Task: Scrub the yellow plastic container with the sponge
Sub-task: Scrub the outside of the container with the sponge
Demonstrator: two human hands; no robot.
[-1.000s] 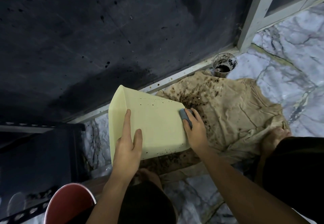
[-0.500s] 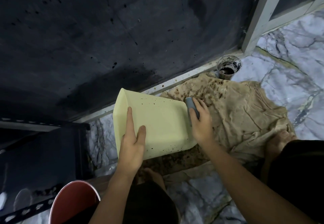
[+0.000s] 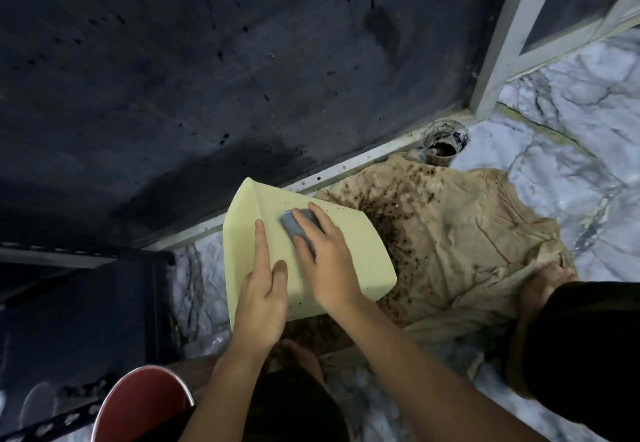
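A pale yellow, box-shaped plastic container (image 3: 346,244) lies tipped on its side over a crumpled beige cloth (image 3: 467,244) that is spattered with dark brown specks, close to the foot of a dark wall (image 3: 207,78). Its broad flat face is turned up toward the camera, with a few small dark specks on it. No brand, label or writing can be read on it (nor on anything else in view).

The left hand (image 3: 261,296) rests on the near left part of that face, forefinger stretched straight along the plastic and thumb laid flat beside it, steadying the container. The right hand (image 3: 329,261) presses a small grey-blue sponge (image 3: 294,227) against the upper middle of the same face, its fingers curled over the sponge and holding it down.

A stained clear plastic cup (image 3: 445,140) with dark residue stands at the cloth's far edge. The rim of a red bucket (image 3: 138,403) shows at the lower left, on a grey-veined marble floor (image 3: 571,123).
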